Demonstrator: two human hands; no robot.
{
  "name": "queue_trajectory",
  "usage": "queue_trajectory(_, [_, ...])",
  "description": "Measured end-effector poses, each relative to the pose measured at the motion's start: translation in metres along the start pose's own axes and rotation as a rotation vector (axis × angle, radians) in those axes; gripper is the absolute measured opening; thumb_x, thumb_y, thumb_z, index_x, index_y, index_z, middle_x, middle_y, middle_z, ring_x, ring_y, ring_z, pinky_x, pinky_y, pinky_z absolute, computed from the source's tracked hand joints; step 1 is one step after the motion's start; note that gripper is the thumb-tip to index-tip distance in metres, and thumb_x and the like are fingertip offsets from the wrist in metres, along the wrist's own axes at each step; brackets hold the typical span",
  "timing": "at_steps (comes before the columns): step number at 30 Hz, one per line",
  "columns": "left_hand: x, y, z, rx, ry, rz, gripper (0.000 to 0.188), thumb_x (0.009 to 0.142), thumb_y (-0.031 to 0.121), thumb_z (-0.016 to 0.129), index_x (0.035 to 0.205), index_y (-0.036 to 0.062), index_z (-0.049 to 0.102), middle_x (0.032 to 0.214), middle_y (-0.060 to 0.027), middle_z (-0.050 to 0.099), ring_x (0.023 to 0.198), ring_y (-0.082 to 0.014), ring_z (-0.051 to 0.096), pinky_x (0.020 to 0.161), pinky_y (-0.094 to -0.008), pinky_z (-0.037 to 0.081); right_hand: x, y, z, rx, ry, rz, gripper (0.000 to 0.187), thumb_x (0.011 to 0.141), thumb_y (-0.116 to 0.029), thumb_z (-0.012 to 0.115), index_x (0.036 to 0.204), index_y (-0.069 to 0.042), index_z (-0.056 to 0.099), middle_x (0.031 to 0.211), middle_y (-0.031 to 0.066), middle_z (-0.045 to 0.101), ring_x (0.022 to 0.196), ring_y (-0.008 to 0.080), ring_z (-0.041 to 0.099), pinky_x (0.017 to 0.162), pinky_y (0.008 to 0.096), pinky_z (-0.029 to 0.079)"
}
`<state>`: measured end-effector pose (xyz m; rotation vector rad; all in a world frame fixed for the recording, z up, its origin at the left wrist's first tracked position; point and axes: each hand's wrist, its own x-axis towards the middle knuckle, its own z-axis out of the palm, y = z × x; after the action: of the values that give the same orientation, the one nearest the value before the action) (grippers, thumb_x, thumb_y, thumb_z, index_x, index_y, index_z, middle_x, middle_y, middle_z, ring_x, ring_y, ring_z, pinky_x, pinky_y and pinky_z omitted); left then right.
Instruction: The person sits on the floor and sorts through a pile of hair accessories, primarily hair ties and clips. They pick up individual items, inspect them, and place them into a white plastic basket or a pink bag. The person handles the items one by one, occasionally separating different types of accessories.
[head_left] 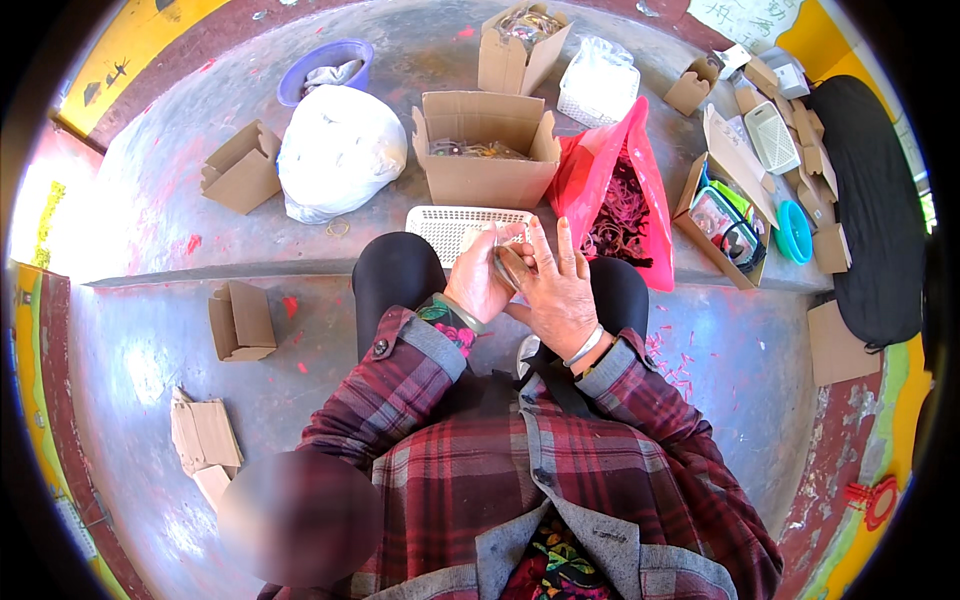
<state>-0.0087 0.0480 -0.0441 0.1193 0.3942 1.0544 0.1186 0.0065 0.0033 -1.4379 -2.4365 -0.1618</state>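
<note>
Above my knees, my two hands are together over a white perforated plastic basket [432, 226]. My left hand [480, 278] is closed, its fingertips pressed around something small that I cannot make out. A thin, brownish, looped shape [511, 268] shows between the two palms; its kind is unclear. My right hand [557, 295] is held up with its fingers stretched out and apart, its inner edge touching the brownish shape. Behind the basket stands an open cardboard box [487, 185] with a tangle of small bands inside. A pink plastic bag [652, 215] beside it holds dark and pink strands.
A white full sack [342, 150], a purple basin [290, 85] and small open cartons [243, 170] sit on the raised ledge to the left. To the right are a box of colourful items [690, 215], a turquoise basket [793, 233] and a long black bag [868, 210]. The ledge's edge crosses before my knees.
</note>
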Motion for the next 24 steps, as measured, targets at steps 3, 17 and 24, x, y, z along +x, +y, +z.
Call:
queue_trajectory(3, [0.000,0.000,-0.001,0.046,-0.013,0.001,0.034,0.093,0.030,0.043,0.109,0.0001,0.051,0.093,-0.0139,0.057,0.087,-0.0256,0.057,0.080,-0.0383,0.046,-0.002,0.001,0.006,-0.014,0.008,0.009,0.062,0.064,-0.034,0.071,0.121,-0.021,0.051,0.140,0.0148,0.025,0.128,0.0399,0.023,0.096,0.0461,0.031])
queue_trajectory(17, [-0.009,0.008,0.011,-0.073,-0.051,-0.015,0.053,0.094,0.045,0.033,0.113,-0.0023,0.050,0.116,-0.0178,0.052,0.103,-0.0296,0.052,0.094,-0.0435,0.040,-0.002,0.007,0.002,0.085,-0.026,-0.102,0.056,0.067,-0.034,0.070,0.120,-0.029,0.052,0.137,0.0149,0.027,0.129,0.0407,0.023,0.092,0.0447,0.035])
queue_trajectory(24, [-0.004,0.007,0.004,-0.038,-0.085,-0.034,0.052,0.094,0.042,0.033,0.114,-0.0030,0.049,0.113,-0.0181,0.053,0.106,-0.0291,0.051,0.095,-0.0426,0.037,-0.004,-0.001,0.009,0.004,0.027,-0.020,0.056,0.067,-0.032,0.069,0.120,-0.030,0.052,0.137,0.0151,0.027,0.127,0.0413,0.026,0.092,0.0455,0.035])
